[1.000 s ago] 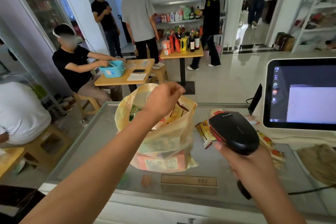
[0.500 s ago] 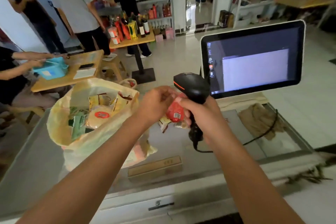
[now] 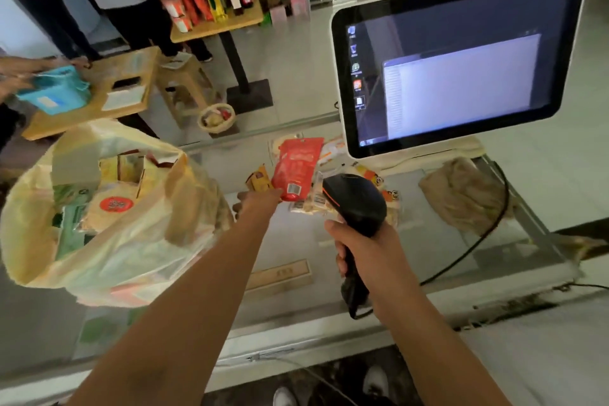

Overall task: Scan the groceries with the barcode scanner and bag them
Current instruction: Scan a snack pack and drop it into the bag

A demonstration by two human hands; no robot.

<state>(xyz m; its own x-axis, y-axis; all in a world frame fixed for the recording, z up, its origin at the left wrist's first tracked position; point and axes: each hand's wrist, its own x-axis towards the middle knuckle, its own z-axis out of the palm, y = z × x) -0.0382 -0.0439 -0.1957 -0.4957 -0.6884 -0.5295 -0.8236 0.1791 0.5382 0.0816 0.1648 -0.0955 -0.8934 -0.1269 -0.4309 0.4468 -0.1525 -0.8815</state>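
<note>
Bare left forearm and right forearm; white shoes (toes only) below

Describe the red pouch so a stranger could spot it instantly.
Find the white-framed screen on the glass counter. Left of its lower corner, the left hand pinches a flat pouch. It alone is solid red, barcode near its bottom.

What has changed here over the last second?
The left hand left the plastic bag, moved right and took hold of a red pouch, now held up before the barcode scanner. The right hand kept gripping the scanner; the bag stayed put.
</note>
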